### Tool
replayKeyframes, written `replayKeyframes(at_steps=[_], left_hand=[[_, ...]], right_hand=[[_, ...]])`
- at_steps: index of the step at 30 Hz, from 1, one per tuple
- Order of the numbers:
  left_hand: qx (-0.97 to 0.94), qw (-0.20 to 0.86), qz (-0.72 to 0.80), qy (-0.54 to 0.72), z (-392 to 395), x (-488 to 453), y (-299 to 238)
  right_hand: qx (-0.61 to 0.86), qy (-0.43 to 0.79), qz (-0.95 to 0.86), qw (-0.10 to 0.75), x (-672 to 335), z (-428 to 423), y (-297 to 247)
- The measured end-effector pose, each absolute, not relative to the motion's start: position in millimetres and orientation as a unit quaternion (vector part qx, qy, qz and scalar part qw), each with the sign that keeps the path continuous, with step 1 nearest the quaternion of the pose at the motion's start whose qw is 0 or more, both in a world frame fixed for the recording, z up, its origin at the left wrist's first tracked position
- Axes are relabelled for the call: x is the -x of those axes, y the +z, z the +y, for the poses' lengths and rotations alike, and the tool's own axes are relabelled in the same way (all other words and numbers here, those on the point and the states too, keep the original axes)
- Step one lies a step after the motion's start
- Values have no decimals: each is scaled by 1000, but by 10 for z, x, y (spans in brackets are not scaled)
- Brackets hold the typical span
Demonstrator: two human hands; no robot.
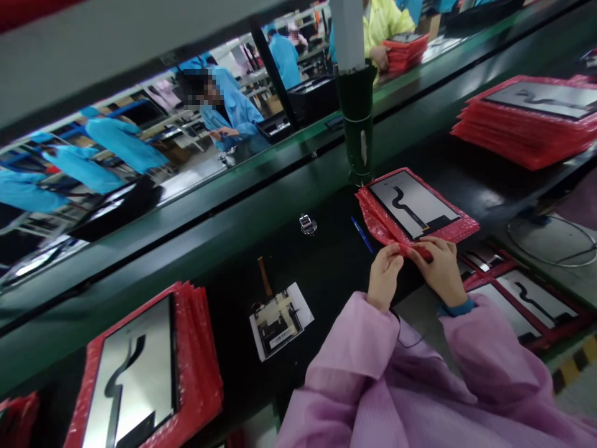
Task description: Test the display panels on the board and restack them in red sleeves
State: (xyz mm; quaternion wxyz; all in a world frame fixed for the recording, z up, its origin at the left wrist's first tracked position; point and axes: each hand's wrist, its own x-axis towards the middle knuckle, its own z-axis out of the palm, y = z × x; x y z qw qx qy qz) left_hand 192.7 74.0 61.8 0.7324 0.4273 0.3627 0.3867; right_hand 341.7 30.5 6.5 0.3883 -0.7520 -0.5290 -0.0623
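In the head view, a flat display panel with a black ribbon cable lies on a red bubble-wrap bag at the near edge of the bench. My left hand pinches the near corner of that bag between thumb and fingers. Close beside it, my right hand is closed on the same gathered red edge, just below the panel. Left of the bag lies a blue pen, apart from both hands.
A stack of red-wrapped panels stands at the right, another stack at the left. Between lie a small circuit board on white paper and a small metal part. A green post rises behind. More panels sit lower right. Co-workers sit opposite.
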Motion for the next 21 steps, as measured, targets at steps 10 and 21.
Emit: replayKeyframes(at_steps=[10, 21], left_hand=[[-481, 667, 377, 427, 803, -2034, 737], [-541, 607, 410, 414, 950, -2197, 647]], right_hand=[[740, -42, -537, 403, -3451, 241, 95], [761, -12, -452, 466, -3502, 372, 199]])
